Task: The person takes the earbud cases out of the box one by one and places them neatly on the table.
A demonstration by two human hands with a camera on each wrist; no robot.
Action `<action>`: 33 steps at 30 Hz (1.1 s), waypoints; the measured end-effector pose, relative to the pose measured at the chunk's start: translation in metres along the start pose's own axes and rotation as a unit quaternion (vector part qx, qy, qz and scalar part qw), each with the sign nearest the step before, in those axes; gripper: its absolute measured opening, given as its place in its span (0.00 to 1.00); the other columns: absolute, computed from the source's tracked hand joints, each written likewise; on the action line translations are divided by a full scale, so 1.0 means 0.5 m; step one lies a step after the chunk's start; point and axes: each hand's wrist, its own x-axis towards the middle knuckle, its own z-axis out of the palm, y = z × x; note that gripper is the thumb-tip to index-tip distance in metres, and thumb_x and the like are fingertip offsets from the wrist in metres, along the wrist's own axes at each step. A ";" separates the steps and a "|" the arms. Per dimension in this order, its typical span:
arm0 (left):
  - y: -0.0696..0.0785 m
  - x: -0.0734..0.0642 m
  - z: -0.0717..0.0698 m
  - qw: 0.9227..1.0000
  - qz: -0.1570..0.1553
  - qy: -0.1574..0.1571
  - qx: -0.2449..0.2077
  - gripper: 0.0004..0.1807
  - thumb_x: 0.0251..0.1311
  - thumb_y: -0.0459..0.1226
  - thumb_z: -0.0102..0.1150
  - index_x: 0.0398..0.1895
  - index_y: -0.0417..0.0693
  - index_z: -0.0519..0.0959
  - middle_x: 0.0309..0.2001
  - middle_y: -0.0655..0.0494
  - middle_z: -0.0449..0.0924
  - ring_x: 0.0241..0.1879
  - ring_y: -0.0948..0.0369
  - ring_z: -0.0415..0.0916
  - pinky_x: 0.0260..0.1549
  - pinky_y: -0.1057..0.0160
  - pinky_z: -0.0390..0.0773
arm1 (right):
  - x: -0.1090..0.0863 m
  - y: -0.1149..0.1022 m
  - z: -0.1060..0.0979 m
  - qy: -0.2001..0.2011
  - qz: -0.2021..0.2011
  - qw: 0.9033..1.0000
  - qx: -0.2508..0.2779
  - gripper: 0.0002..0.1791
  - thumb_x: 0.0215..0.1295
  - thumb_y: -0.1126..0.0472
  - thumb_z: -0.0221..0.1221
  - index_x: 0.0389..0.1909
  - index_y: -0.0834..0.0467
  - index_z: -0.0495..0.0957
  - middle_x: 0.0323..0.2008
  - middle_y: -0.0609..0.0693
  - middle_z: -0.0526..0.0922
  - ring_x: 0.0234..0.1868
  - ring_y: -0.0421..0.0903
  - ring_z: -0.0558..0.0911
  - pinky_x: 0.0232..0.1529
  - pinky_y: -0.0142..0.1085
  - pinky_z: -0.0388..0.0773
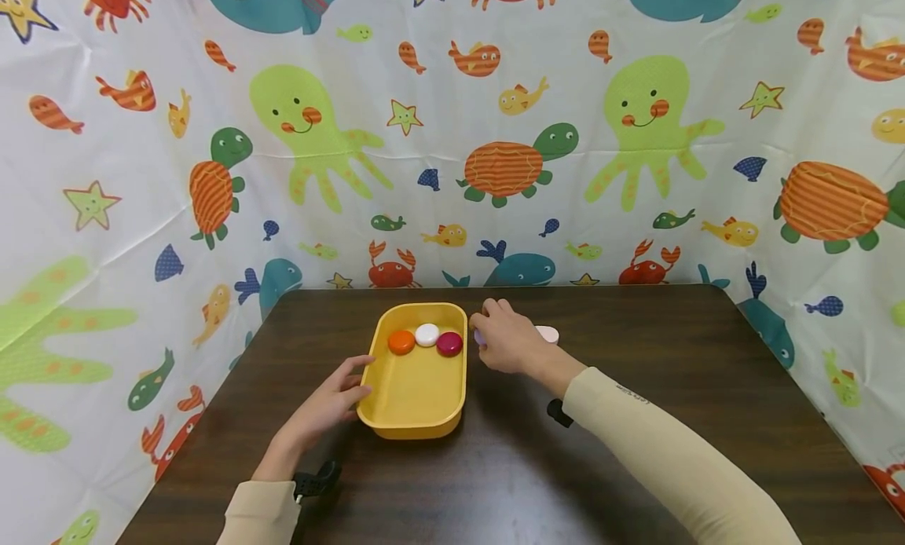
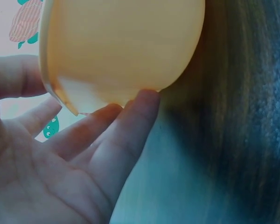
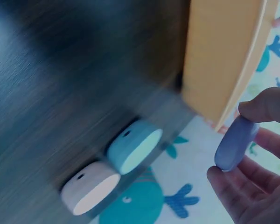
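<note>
Near the middle of the table, a yellow plastic box [image 1: 413, 392] holds an orange disc [image 1: 401, 342], a white disc [image 1: 427, 334] and a magenta disc [image 1: 449, 344] toward its far end. My left hand [image 1: 331, 400] rests its spread fingertips against the box's left side. Just past the right wall, my right hand [image 1: 512, 341] pinches a smooth lavender disc [image 3: 236, 142] between thumb and fingers. In the right wrist view this disc is tilted beside the box's rim.
Two more rounded discs, one pale pink [image 3: 90, 188] and one mint [image 3: 134, 145], lie side by side on the dark wooden table [image 1: 665, 388] beyond the right hand. A sea-animal printed cloth [image 1: 438, 121] hangs behind the table and along its sides.
</note>
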 end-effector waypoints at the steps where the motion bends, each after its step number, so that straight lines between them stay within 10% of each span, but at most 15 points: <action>1: 0.000 0.000 0.000 1.000 0.000 0.000 0.000 0.31 0.75 0.39 0.50 0.78 0.51 0.54 0.74 0.33 0.56 0.66 0.38 0.68 0.60 0.41 0.76 | 0.000 0.007 0.000 0.000 0.006 1.000 -0.003 0.24 0.59 0.59 0.68 0.57 0.55 0.79 0.47 0.51 0.72 0.49 0.48 0.69 0.45 0.37 0.82; 33: -0.008 0.003 0.001 1.000 0.005 -0.001 -0.001 0.32 0.76 0.40 0.51 0.78 0.51 0.53 0.75 0.34 0.55 0.66 0.38 0.68 0.59 0.41 0.75 | -0.040 0.188 0.008 -0.005 0.106 0.994 0.026 0.23 0.61 0.58 0.65 0.57 0.61 0.79 0.49 0.58 0.71 0.51 0.55 0.68 0.47 0.50 0.80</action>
